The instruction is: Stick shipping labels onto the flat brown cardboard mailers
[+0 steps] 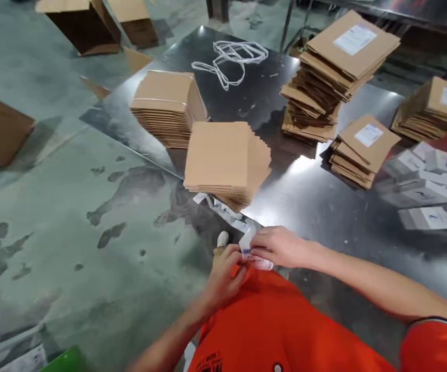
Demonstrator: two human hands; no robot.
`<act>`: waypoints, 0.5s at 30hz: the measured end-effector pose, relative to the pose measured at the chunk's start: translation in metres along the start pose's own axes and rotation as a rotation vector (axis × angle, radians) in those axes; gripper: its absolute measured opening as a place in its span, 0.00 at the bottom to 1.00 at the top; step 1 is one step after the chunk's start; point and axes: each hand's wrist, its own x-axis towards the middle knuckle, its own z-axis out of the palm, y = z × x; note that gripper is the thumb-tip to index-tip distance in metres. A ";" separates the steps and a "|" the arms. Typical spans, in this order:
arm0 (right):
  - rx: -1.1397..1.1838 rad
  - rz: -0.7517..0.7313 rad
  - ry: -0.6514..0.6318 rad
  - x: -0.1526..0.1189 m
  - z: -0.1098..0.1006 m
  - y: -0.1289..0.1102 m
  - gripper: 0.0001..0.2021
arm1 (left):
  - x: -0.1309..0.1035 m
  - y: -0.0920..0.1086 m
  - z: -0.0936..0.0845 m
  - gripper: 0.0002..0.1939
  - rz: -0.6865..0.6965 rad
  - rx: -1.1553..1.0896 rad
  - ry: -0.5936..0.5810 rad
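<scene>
You get bright glare on the table, soft shadow beside the left-edge box, stretched edges, and seemingly blurred print on your label.

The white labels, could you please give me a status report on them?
Left hand and right hand on white labels; labels trailing beside metal table; cardboard stack near far end, clear of hands.

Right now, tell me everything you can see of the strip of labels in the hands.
The strip of labels is white and paper-like, with dark and blue print. It is bent, trailing at the edge of the table near the closest cardboard stack. The left hand and right hand pinch its near end, hiding part.
</scene>
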 end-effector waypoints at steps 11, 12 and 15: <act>-0.025 -0.232 0.267 0.013 -0.030 -0.078 0.14 | -0.004 0.031 -0.061 0.16 -0.176 -0.760 -0.029; -0.074 -0.245 0.273 0.015 -0.034 -0.081 0.13 | -0.001 0.029 -0.064 0.14 -0.195 -0.763 -0.045; -0.199 -0.264 0.348 0.029 -0.060 -0.077 0.14 | 0.010 0.018 -0.073 0.16 -0.249 -0.767 -0.073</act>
